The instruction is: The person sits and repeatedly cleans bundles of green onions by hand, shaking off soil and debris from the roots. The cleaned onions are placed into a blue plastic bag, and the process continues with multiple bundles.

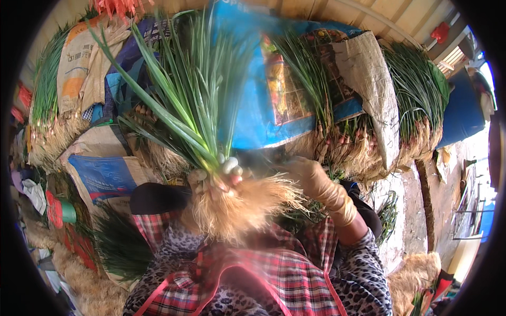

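A large bunch of spring onions (pixel 203 113) stands upright in front of me, long green leaves fanning upward. Pale stringy roots (pixel 237 205) spread below its pinkish bulbs. My left hand (pixel 197 178) is closed round the bunch just above the roots, mostly hidden by it. To the right of the bunch, my right hand (pixel 312 178), in a tan glove, is bent with its fingers curled toward the bulbs. Its fingertips are blurred, and I cannot make out whether anything is in them.
More spring onions (pixel 416 89) lie in rows beyond, partly covered by a blue printed sheet (pixel 247 113) and woven sacks (pixel 79 68). A blue barrel (pixel 464 110) stands at right. A green and red roll (pixel 62 206) lies at left. Loose greens (pixel 121 247) lie beside my lap.
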The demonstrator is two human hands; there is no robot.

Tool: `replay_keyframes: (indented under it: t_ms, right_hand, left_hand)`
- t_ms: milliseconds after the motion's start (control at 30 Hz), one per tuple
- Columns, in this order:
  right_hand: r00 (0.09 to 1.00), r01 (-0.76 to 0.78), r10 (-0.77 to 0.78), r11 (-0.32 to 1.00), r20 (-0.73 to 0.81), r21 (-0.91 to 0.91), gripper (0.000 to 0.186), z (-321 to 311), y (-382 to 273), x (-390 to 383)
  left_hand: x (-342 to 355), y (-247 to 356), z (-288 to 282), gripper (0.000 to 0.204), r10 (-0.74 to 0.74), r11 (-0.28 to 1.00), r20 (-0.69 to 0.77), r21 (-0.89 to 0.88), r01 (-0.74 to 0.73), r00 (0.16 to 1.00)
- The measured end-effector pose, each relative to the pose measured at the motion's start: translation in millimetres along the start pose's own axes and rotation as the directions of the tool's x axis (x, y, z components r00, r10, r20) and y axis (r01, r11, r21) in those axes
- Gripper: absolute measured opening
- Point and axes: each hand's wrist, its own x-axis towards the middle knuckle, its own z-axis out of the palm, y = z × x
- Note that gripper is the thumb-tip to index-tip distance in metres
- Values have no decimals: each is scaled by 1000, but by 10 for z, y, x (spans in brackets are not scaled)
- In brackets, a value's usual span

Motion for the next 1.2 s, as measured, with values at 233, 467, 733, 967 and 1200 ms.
replay_keyframes:
  t_ms: [233, 467, 733, 967, 1200]
  right_hand:
    - [835, -38, 256, 910, 487, -412, 45, 160, -496, 1235]
    - [549, -322, 377, 919, 746, -228, 45, 135, -116, 778]
    - [794, -363, 428, -235, 431, 902, 19, 669, -303, 1157]
    - [854, 97, 456, 336, -252, 937, 13, 178, -217, 846]
    - [963, -136, 235, 852, -136, 506, 16, 323, -260, 1832]
  left_hand:
    - [-32, 6, 39, 44, 36, 999, -48, 36, -34, 998]
    - [-167, 149, -360, 39, -132, 991, 37, 16, 131, 991]
    - [-83, -31, -384, 37, 93, 995, 156, 12, -97, 983]
    - [-70, 305, -566, 50, -230, 968, 265, -38, 248, 936]
    - [-39, 124, -420, 45, -18, 999, 149, 29, 14, 989]
